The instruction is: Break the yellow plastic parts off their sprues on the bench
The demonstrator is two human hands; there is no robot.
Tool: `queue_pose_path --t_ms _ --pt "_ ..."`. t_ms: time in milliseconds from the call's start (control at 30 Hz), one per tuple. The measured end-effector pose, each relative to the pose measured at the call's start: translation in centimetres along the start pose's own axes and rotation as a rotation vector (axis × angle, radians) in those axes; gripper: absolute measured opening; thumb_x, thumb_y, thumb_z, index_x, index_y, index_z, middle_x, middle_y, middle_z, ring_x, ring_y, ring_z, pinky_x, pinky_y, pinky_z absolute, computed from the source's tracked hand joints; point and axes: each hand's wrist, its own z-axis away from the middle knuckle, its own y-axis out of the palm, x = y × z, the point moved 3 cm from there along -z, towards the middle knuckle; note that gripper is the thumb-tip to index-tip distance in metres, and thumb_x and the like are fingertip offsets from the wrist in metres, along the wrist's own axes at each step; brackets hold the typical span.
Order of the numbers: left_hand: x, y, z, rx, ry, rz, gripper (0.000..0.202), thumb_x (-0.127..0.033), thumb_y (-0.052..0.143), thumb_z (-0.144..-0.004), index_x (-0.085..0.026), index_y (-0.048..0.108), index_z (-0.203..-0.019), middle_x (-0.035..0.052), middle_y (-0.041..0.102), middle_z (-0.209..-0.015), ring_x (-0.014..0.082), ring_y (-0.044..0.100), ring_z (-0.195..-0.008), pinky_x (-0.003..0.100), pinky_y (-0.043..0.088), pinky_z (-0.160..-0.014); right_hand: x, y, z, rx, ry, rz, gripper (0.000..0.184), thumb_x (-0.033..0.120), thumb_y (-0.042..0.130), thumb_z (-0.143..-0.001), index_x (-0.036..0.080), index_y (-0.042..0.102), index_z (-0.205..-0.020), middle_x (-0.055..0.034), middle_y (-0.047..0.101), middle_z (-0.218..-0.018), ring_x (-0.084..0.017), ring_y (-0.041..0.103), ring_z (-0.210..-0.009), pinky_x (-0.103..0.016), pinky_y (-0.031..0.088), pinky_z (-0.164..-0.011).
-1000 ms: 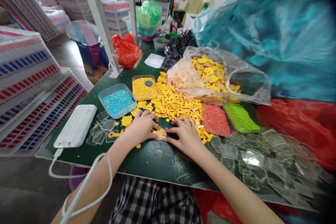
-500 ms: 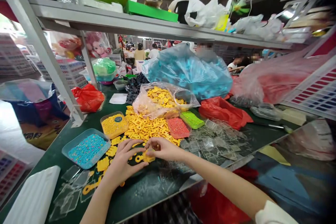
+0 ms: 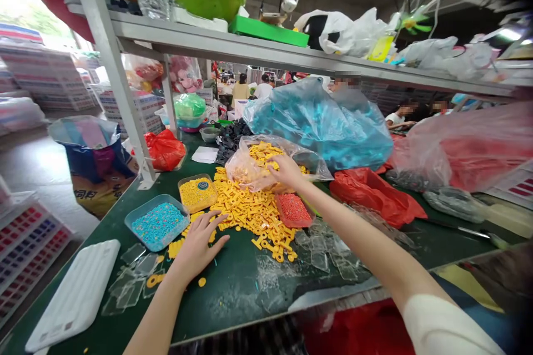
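Observation:
My left hand [image 3: 199, 243] lies flat on the green table [image 3: 233, 294] with its fingers spread, touching the near edge of a heap of small yellow plastic pieces [image 3: 250, 212]. My right hand [image 3: 283, 170] reaches forward into a clear bag of the same yellow pieces [image 3: 258, 162]; its fingers curl down into the pieces and what they hold is hidden. A tray of blue beads [image 3: 157, 222] and a tray of yellow beads [image 3: 197, 192] stand left of the heap. A red bead tray [image 3: 293, 209] sits under my right forearm.
Clear plastic tiles [image 3: 325, 249] lie scattered right of the heap and by a white power bank [image 3: 75, 294] at the left. Blue [image 3: 320, 122] and red [image 3: 375, 194] bags crowd the back. A metal shelf [image 3: 250, 50] hangs overhead. Other people sit beyond.
My hands have parted from the yellow piece they held together. The right hand has gone forward into the clear bag and the left hand has flattened on the table. The view lifted.

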Motion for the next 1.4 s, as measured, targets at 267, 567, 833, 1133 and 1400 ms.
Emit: queue_pose_path --t_ms 267,567,833,1133,1400 --pt "1.0 -1.0 0.2 -0.136 -0.141 -0.12 0.024 -0.032 0.049 -0.093 -0.023 0.067 -0.106 0.0083 0.065 -0.116 0.0274 0.058 -0.111 0.047 0.046 -0.096 4.3 4.8 10.3 0.208 -0.177 0.149 0.016 0.027 0.055 -0.09 0.019 0.065 -0.1 -0.0083 0.068 -0.1 -0.024 0.058 -0.097 -0.037 0.041 -0.081" --pt "2.5 -3.4 0.8 -0.347 -0.354 -0.25 0.025 -0.027 0.043 -0.094 -0.022 0.066 -0.1 0.007 0.068 -0.103 0.025 0.061 -0.097 0.042 0.047 -0.087 4.1 8.4 10.7 0.201 -0.157 0.177 0.019 0.021 0.046 -0.094 0.018 0.064 -0.088 -0.0083 0.066 -0.088 -0.023 0.057 -0.087 -0.035 0.037 -0.075" --pt "0.6 -0.5 0.5 0.126 -0.23 -0.308 0.027 -0.034 0.052 -0.094 -0.021 0.063 -0.114 0.0081 0.068 -0.113 0.0251 0.062 -0.103 0.039 0.049 -0.09 4.3 6.8 11.4 0.116 -0.163 -0.164 0.026 0.035 0.046 -0.097 0.021 0.067 -0.093 -0.0059 0.072 -0.087 -0.021 0.06 -0.082 -0.035 0.041 -0.074" --pt "0.4 -0.1 0.4 0.176 -0.355 -0.065 0.039 -0.04 0.063 -0.086 -0.019 0.06 -0.118 0.0094 0.06 -0.118 0.0251 0.063 -0.106 0.041 0.052 -0.094 5.4 7.9 11.5 0.329 0.438 -0.942 0.042 0.063 0.061 -0.077 0.023 0.054 -0.088 -0.0044 0.073 -0.072 -0.021 0.067 -0.064 -0.03 0.045 -0.054" --pt "-3.9 1.5 -0.2 0.304 -0.158 0.316 0.051 -0.04 0.074 -0.078 -0.018 0.057 -0.122 0.0121 0.06 -0.129 0.0264 0.056 -0.118 0.041 0.047 -0.101 6.4 7.1 11.9 0.405 0.389 -1.022 0.039 0.06 0.065 -0.075 0.022 0.057 -0.078 -0.0013 0.063 -0.075 -0.017 0.059 -0.071 -0.029 0.044 -0.061"
